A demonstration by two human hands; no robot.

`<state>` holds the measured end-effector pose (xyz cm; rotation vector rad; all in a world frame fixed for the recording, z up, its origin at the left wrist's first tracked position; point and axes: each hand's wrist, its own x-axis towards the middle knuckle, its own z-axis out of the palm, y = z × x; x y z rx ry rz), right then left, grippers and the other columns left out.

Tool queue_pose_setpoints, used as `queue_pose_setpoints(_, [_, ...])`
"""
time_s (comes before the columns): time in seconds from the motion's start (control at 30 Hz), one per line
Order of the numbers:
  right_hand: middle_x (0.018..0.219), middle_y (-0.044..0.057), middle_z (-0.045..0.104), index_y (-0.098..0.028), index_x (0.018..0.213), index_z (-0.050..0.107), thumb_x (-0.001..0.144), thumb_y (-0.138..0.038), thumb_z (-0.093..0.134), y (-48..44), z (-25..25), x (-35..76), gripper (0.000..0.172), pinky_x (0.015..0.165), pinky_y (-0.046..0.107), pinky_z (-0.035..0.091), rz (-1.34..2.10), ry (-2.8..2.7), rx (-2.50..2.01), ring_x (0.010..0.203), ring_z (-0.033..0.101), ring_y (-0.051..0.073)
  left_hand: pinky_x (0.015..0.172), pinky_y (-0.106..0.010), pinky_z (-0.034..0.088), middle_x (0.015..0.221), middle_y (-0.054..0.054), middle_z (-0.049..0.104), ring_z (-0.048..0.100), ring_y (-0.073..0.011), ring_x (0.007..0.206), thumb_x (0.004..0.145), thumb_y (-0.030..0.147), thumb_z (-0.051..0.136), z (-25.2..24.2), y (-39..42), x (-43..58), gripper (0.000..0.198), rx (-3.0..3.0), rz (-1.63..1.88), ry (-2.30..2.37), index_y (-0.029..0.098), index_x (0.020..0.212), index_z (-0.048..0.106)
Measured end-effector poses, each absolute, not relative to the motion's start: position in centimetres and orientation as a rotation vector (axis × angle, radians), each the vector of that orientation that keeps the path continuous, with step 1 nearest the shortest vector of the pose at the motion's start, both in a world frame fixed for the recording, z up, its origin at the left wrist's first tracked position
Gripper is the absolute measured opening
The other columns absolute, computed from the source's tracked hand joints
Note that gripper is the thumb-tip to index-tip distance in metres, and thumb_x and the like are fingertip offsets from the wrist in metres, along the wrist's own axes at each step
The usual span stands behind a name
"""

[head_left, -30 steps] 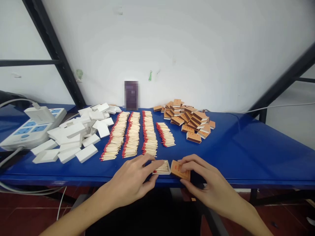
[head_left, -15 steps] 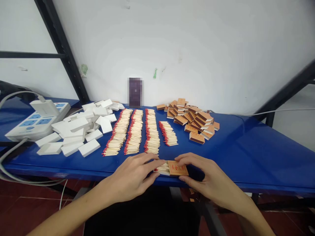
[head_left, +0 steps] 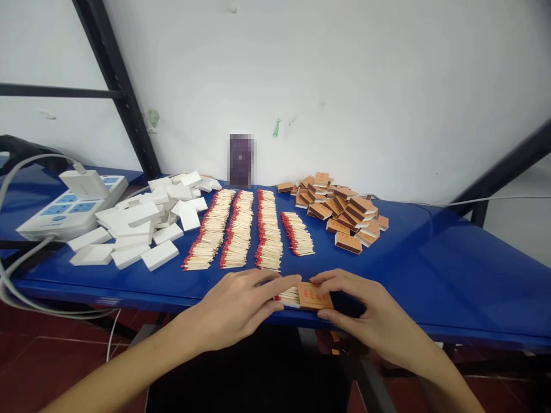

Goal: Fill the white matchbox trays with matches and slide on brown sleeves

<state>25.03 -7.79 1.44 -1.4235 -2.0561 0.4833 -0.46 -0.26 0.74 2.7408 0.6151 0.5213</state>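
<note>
At the front edge of the blue table [head_left: 451, 275], my left hand [head_left: 241, 304] pinches a white inner tray of matches [head_left: 288, 296] from the left. My right hand [head_left: 365, 312] grips the orange matchbox sleeve [head_left: 315, 296] from the right. The tray sits partly inside the sleeve, with its matches showing on the left. Just beyond my hands lie several rows of red-tipped matches [head_left: 241, 229].
A heap of white inner trays [head_left: 142, 221] lies at the left, and a pile of orange matchboxes [head_left: 340, 209] at the back right. A white power strip [head_left: 73, 201] with cables sits at the far left. A dark blurred object [head_left: 240, 160] leans on the wall. Black frame bars cross both sides.
The tray and sleeve were apart a second ago; the tray has since slid partly into the sleeve between my hands. The camera view has shifted slightly left.
</note>
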Motion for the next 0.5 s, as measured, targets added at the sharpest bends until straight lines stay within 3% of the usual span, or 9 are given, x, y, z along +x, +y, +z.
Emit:
queue_pose_setpoints(0.13, [0.115, 0.004, 0.068, -0.025, 0.098, 0.065, 0.088, -0.021, 0.066, -7.6, 1.3, 23.4, 0.011, 0.088, 0.03, 0.054, 0.504, -2.085, -1.322, 0.102, 0.067, 0.019, 0.09, -0.036, 0.054, 0.125, -0.004, 0.066, 0.066, -0.0216, 0.107, 0.094, 0.037, 0.063, 0.5, 0.0, -0.6, 0.064, 2.556, 0.577, 0.68, 0.037, 0.149, 0.032])
queue_pose_setpoints(0.27, [0.117, 0.006, 0.067, -0.025, 0.099, 0.065, 0.09, -0.019, 0.064, -7.3, 1.5, 22.2, 0.011, 0.089, 0.03, 0.055, 0.569, -2.112, -1.213, 0.104, 0.066, 0.019, 0.081, -0.032, 0.056, 0.122, -0.003, 0.068, 0.067, -0.0197, 0.096, 0.077, 0.048, 0.078, 0.7, 0.3, -0.7, 0.08, 2.447, 0.623, 0.681, 0.036, 0.145, 0.039])
queue_pose_setpoints(0.5, [0.117, 0.004, 0.068, -0.026, 0.097, 0.066, 0.09, -0.023, 0.064, -7.6, 1.2, 22.3, 0.008, 0.088, 0.03, 0.056, 0.582, -2.128, -1.208, 0.1, 0.068, 0.018, 0.09, -0.035, 0.056, 0.12, -0.005, 0.069, 0.067, -0.0224, 0.105, 0.068, 0.05, 0.083, 0.9, 0.3, -0.6, 0.079, 2.497, 0.654, 0.622, 0.029, 0.137, 0.05])
